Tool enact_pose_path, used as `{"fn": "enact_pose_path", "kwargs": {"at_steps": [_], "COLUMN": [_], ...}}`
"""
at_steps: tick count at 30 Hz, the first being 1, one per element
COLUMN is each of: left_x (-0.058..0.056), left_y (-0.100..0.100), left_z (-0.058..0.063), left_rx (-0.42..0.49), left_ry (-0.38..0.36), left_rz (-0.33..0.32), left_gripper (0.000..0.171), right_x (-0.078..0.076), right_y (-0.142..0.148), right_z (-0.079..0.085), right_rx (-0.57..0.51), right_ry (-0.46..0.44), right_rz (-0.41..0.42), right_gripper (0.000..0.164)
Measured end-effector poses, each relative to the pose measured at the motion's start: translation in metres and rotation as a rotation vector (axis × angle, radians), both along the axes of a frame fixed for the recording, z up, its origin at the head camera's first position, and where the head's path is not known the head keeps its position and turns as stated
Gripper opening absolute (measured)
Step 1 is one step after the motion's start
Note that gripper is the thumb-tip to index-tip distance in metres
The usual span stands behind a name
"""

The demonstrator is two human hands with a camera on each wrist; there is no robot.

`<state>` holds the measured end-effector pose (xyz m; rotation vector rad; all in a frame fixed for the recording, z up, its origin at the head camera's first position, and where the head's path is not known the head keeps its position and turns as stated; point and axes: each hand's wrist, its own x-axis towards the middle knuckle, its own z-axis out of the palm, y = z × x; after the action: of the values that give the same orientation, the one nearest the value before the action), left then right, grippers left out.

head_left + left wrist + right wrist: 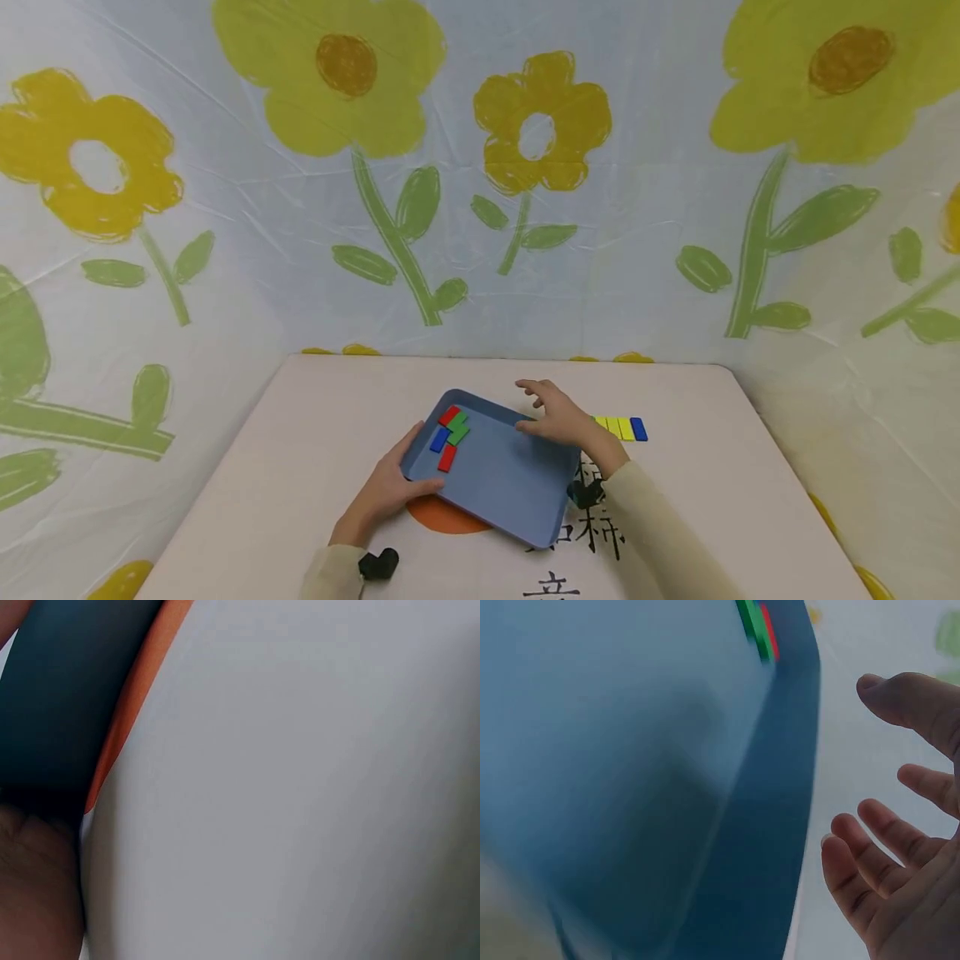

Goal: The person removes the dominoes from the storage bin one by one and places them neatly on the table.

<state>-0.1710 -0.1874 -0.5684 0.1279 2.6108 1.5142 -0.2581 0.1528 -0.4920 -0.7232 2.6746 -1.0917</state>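
Note:
A blue-grey tray (510,475) lies turned at an angle over the table. My left hand (386,487) grips its left corner, the thumb over the near rim and the fingers along the left side. Several small red, green and blue tiles (458,434) are gathered at that end of the tray. Above the tray's far right part is my right hand (558,417), fingers spread and holding nothing. In the right wrist view its fingers are apart from the tray rim (780,772). Beneath the tray, the left wrist view shows part of the left palm.
Right of the tray, a row of yellow tiles ending in a blue tile (638,429) lies on the pale table mat (690,500). The mat has black characters and an orange disc (446,517), partly under the tray. Flower-printed cloth (637,275) stands around the table.

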Motion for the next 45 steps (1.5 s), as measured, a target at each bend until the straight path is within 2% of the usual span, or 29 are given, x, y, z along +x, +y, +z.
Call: {"fn": "enact_pose_path", "kwargs": {"at_steps": [7, 15, 24, 32, 36, 45], "left_x": [-0.003, -0.002, -0.002, 0.000, 0.000, 0.000], "left_y": [0.002, 0.000, -0.003, 0.000, 0.001, -0.001], "left_z": [0.000, 0.001, 0.000, 0.000, 0.001, 0.000], "left_rx": [0.004, 0.002, 0.014, 0.021, 0.014, 0.010], "left_ry": [-0.025, -0.012, 0.006, 0.000, -0.003, -0.003], "left_rz": [0.002, -0.004, -0.003, -0.002, -0.006, -0.001], "left_gripper": [0.108, 0.107, 0.104, 0.103, 0.103, 0.104], "right_x": [0.004, 0.003, 0.003, 0.007, 0.007, 0.003], "right_y": [-0.046, -0.072, -0.098, -0.105, -0.103, -0.089], "right_z": [-0.005, -0.023, -0.034, -0.037, -0.036, -0.029], "right_rx": [-0.013, -0.002, 0.070, 0.058, 0.052, 0.078], "right_ry": [0.000, -0.024, 0.049, -0.017, -0.022, -0.038], "right_rz": [0.079, 0.120, 0.137, 0.200, 0.224, 0.178], "right_gripper": [0.073, 0.074, 0.064, 0.052, 0.048, 0.042]}}
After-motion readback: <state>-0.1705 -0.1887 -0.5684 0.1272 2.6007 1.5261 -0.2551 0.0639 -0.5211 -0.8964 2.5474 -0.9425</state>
